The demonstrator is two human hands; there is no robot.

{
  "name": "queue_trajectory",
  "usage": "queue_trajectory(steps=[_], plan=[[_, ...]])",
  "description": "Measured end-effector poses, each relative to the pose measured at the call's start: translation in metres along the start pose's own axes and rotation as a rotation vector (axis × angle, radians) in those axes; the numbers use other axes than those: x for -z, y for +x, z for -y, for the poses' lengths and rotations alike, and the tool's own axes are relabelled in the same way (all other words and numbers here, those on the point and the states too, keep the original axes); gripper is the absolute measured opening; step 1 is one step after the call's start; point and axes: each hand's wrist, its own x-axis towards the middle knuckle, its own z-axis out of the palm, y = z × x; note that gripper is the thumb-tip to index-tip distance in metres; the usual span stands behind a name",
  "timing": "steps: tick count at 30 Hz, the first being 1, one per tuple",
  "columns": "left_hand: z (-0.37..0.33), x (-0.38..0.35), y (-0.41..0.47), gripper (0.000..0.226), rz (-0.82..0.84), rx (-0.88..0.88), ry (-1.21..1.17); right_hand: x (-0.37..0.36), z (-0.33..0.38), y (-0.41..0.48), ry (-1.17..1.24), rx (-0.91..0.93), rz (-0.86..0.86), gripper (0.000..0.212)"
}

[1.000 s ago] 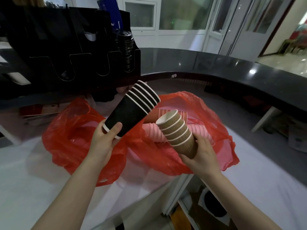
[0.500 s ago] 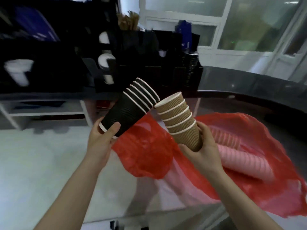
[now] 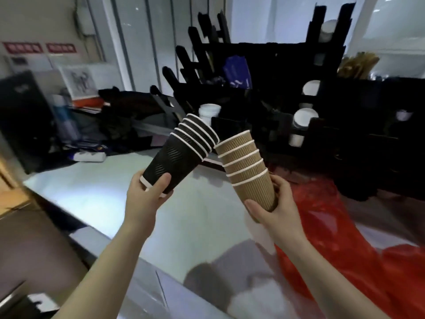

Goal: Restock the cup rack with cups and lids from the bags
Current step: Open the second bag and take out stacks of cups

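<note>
The view has turned left in the last second. The black cup rack, before at the far left, now fills the far right, and the red bag is now at the near right instead of the middle. Both stacks come along, held as before. The left hand grasps the black cups at the base, and they lean to the right. The right hand grasps the brown cups, which lean to the left. The top rims are close, but whether they touch is not clear. The person is probably bringing both stacks to the rack, and none is placed yet.

The white counter lies under the hands. White lids sit in the rack, and a blue bottle stands among clutter at the far left.
</note>
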Motion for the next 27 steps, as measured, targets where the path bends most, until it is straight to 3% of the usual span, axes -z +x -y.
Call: queue_trajectory(steps=[6, 10, 14, 20, 27], plan=[[-0.032, 0.072, 0.063, 0.056, 0.041, -0.093, -0.004, -0.093, 0.034, 0.028, 0.034, 0.011, 0.04, 0.062], [-0.056, 0.107, 0.132, 0.064, 0.05, -0.154, 0.003, -0.152, 0.064, 0.059, 0.024, 0.025, -0.065, 0.063], [-0.075, 0.136, 0.199, 0.058, 0.027, -0.206, 0.003, -0.201, 0.092, 0.091, -0.001, 0.041, -0.203, 0.061], [-0.096, 0.14, 0.276, 0.063, 0.069, -0.232, 0.047, -0.231, 0.125, 0.153, -0.107, 0.078, -0.416, 0.061], [-0.112, 0.114, 0.338, 0.055, 0.112, -0.321, 0.051, -0.233, 0.149, 0.23, -0.246, 0.152, -0.524, 0.065]])
